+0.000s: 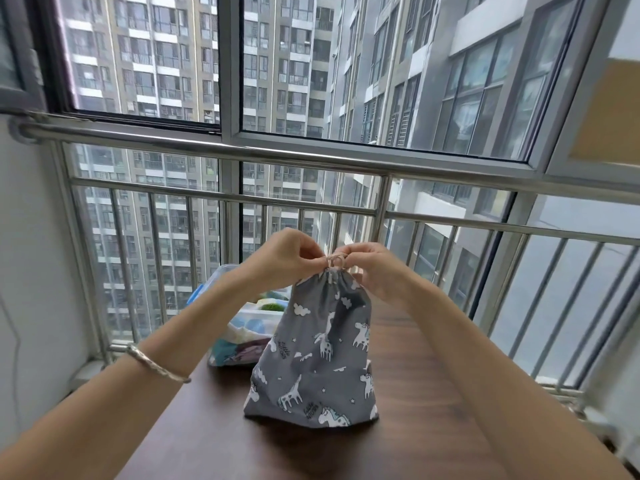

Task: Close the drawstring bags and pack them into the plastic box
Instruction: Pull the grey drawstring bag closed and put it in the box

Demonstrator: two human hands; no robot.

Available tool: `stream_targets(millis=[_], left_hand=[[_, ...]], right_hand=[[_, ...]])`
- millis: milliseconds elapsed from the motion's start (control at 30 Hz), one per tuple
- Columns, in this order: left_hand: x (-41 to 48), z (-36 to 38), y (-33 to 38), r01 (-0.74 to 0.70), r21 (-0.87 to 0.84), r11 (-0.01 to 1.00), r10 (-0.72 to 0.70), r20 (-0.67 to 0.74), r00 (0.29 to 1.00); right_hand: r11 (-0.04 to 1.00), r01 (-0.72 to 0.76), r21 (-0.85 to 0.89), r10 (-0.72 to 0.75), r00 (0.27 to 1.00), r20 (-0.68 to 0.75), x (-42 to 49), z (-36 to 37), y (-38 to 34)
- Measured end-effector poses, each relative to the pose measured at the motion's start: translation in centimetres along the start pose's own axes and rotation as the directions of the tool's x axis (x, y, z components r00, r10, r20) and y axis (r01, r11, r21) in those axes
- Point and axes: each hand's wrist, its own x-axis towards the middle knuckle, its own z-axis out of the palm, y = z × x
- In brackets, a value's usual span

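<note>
dark brown wooden table | shiny steel bar railing behind table | grey high-rise towers beyond table

A grey drawstring bag with white unicorns is being held upright on the dark table. Its mouth is gathered tight and its pale cord is being pinched above. Just behind, to the left, other fabric bags are being held in a clear plastic box.

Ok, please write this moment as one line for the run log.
left hand: pinches drawstring | right hand: pinches drawstring | grey bag: upright on table, mouth gathered | plastic box: behind bag, cloth inside
</note>
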Motion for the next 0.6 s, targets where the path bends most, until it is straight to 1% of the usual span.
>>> stream_targets(millis=[100,133,167,233,300,333,367,400,433,467,500,533,567,600], left_hand=[[-0.1,-0.1,0.2,-0.006,0.016,1.000,0.006,-0.003,1.000],[-0.1,0.1,0.3,0.000,0.010,1.000,0.000,0.007,1.000],[-0.1,0.1,0.3,0.010,0.002,1.000,-0.010,0.019,1.000],[0.0,0.1,0.2,0.031,-0.007,0.999,-0.031,0.041,0.999],[-0.1,-0.1,-0.2,0.060,-0.005,0.998,-0.060,0.071,0.996],[-0.1,-0.2,-0.4,0.069,-0.014,0.998,-0.067,0.085,0.994],[0.0,-0.3,-0.5,0.071,-0.025,0.997,-0.069,0.098,0.993],[0.1,-0.2,-0.6,0.068,-0.028,0.997,-0.064,0.115,0.991],[0.1,-0.1,-0.5,0.061,-0.010,0.998,-0.059,0.133,0.989],[0.1,0.2,-0.4,0.057,0.022,0.998,-0.060,0.148,0.987],[0.1,0.4,-0.3,0.059,0.043,0.997,-0.065,0.153,0.986],[0.1,0.5,-0.3,0.065,0.042,0.997,-0.071,0.147,0.987],[0.1,0.5,-0.3,0.075,0.023,0.997,-0.077,0.137,0.988],[0.0,0.4,-0.4,0.084,-0.008,0.996,-0.082,0.124,0.989]], right_hand=[[0.996,-0.037,0.077,0.027,0.991,0.129,0.0,-0.1,0.1],[0.996,-0.025,0.084,0.013,0.991,0.137,0.1,-0.1,0.0],[0.998,0.008,0.057,-0.014,0.993,0.114,0.1,0.0,-0.1],[0.990,0.081,-0.113,-0.078,0.997,0.025,0.3,-0.2,-0.4],[0.950,0.117,-0.291,-0.134,0.990,-0.037,0.6,-0.2,-0.6],[0.924,0.145,-0.354,-0.169,0.985,-0.038,0.8,0.0,-0.8],[0.897,0.189,-0.399,-0.209,0.978,-0.009,1.0,0.4,-0.9],[0.886,0.230,-0.402,-0.240,0.970,0.028,1.0,0.9,-1.0],[0.921,0.243,-0.303,-0.238,0.970,0.056,0.8,1.5,-1.4],[0.974,0.213,-0.082,-0.209,0.977,0.052,0.5,1.9,-2.0],[0.965,0.163,0.205,-0.173,0.984,0.036,0.3,2.0,-2.5],[0.898,0.113,0.425,-0.125,0.992,0.002,0.3,1.7,-2.8],[0.848,0.077,0.524,-0.046,0.996,-0.071,0.6,1.1,-3.1],[0.824,0.032,0.566,0.063,0.987,-0.148,0.9,0.5,-3.2]])
